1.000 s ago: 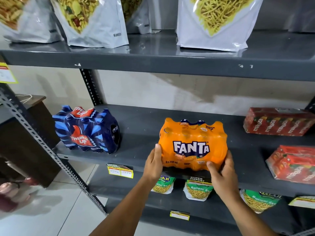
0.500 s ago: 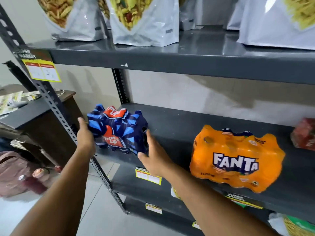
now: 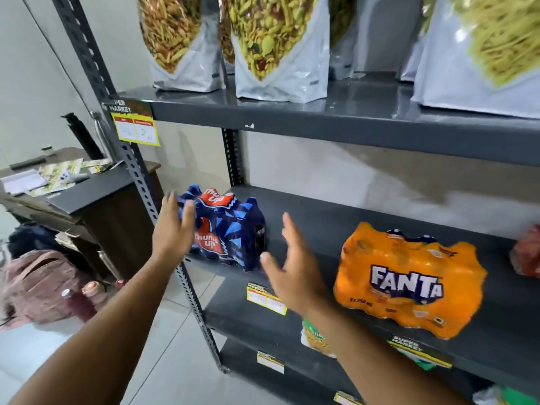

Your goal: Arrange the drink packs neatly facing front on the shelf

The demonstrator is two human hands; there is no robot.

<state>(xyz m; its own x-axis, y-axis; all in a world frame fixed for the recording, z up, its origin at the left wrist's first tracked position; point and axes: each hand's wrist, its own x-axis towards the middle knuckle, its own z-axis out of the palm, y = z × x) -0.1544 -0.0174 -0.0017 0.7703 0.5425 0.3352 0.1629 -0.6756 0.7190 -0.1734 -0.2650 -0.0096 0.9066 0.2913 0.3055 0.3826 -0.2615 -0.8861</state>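
A dark blue Thums Up drink pack (image 3: pixel 230 232) stands at the left end of the grey middle shelf (image 3: pixel 315 229), its logo turned toward the front left. My left hand (image 3: pixel 172 226) is open in front of the pack's left side, fingers spread over its corner. My right hand (image 3: pixel 292 267) is open a little to the right of the pack, not touching it. An orange Fanta pack (image 3: pixel 409 279) sits further right near the shelf's front edge, its label facing front.
Large snack pouches (image 3: pixel 277 48) stand on the upper shelf. A red pack (image 3: pixel 526 255) shows at the right edge. Snack bags (image 3: pixel 315 337) lie on the lower shelf. A perforated steel upright (image 3: pixel 140 182) runs beside my left hand; a wooden desk (image 3: pixel 96 200) and a pink backpack (image 3: pixel 38 282) are left.
Both hands let go of the Fanta pack and moved left to the Thums Up pack. They gripped its sides half a second ago; now both are open and slightly off it.
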